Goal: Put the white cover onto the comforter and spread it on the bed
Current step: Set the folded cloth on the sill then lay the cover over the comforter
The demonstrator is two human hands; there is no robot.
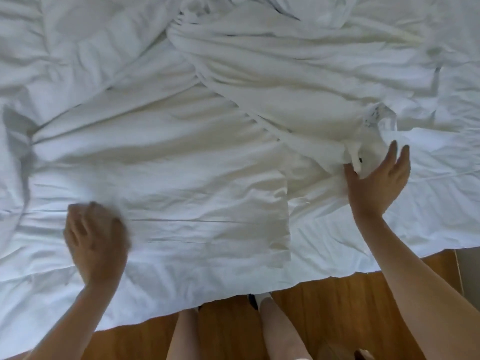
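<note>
Broadly, the whole bed is white cloth: a comforter (pixel 389 229) lies spread across it, its near hem hanging over the bed edge above a wooden floor (pixel 337 302). On top of that lies the white cover (pixel 161 162), a flatter, creamier sheet whose straight side edge runs away from the person at about mid-frame, while its far part is gathered into a thick twisted band that slants from the upper middle down toward the right.

That band ends in a bunched corner (pixel 363 146) with a small dark spot on it, and here is the relation the next move hangs on, as I judge it: the corner lies just beyond and to the left of the right hand (pixel 379 180), so the right hand is much the nearer of the two. Its fingers are straight and spread, palm turned toward the bunch, thumb touching or nearly touching the cloth; it holds nothing that I can make out.

The left hand (pixel 97 242) is well apart, down on the flat near part of the cover, blurred. Its fingers look curled, but whether they grip cloth I cannot tell.
</note>
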